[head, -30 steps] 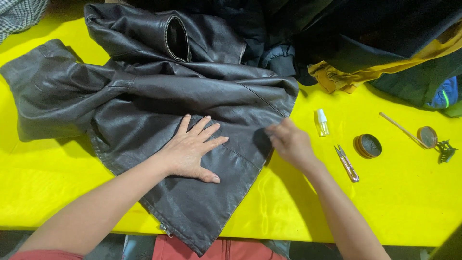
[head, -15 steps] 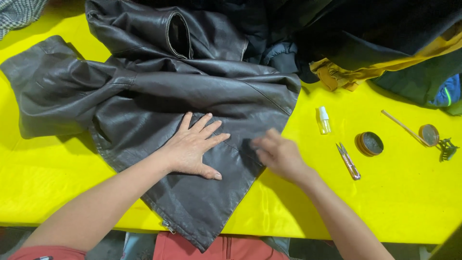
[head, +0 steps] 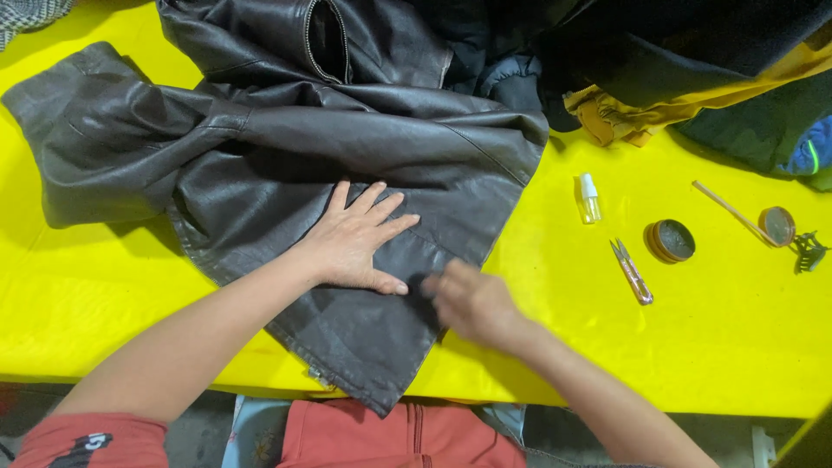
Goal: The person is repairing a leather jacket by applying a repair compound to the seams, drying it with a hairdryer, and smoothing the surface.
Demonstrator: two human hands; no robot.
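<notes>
Dark leather jacket [head: 286,147] is lying spread on the yellow bench [head: 737,338], left hand [head: 360,238] pressing flat, open and gripping nothing, right hand [head: 472,303] blurring at the hem, grip unreadable, so the loose overhanging corner is risking a slide off the bench edge.

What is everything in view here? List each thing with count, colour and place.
leather jacket: 1, dark brown, spread over the table's left and middle
table: 1, yellow top, under everything
clothes pile: several, dark, mustard and blue, top right
spray bottle: 1, clear, right of the jacket
thread snips: 1, silver, below the bottle
round tin: 1, brown, right of the snips
hair claw: 1, dark, far right
left hand: flat on the jacket
right hand: blurred, at the jacket's edge
</notes>
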